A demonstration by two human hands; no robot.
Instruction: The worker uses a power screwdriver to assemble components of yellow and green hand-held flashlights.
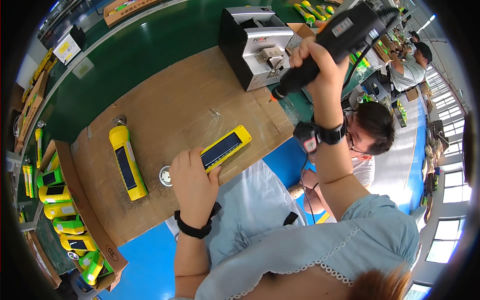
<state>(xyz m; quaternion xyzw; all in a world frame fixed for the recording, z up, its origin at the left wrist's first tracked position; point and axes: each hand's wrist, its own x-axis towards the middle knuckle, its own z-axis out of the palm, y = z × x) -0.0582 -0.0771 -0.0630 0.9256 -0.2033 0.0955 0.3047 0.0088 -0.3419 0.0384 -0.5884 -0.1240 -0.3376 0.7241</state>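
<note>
My left hand [192, 175] is closed over a yellow flashlight [239, 136] with a dark solar panel, lying on the brown cardboard mat [165, 95]. The flashlight's round lens end shows beyond my fingers, and its middle is hidden under the hand. Raised over the far right side of the table, my right hand [324, 70] is wrapped round a black corded electric screwdriver [345, 32]. Its narrow nose points down and left, apart from the flashlight. A second yellow and green flashlight [128, 165] lies on the mat to the left of my left hand.
A black and silver machine [257, 47] stands beyond the mat. At left, a cardboard box [112, 250] holds several yellow and green flashlights. Close on my right sits another person [370, 130]; a cord hangs between us. More flashlights [310, 11] lie at the back.
</note>
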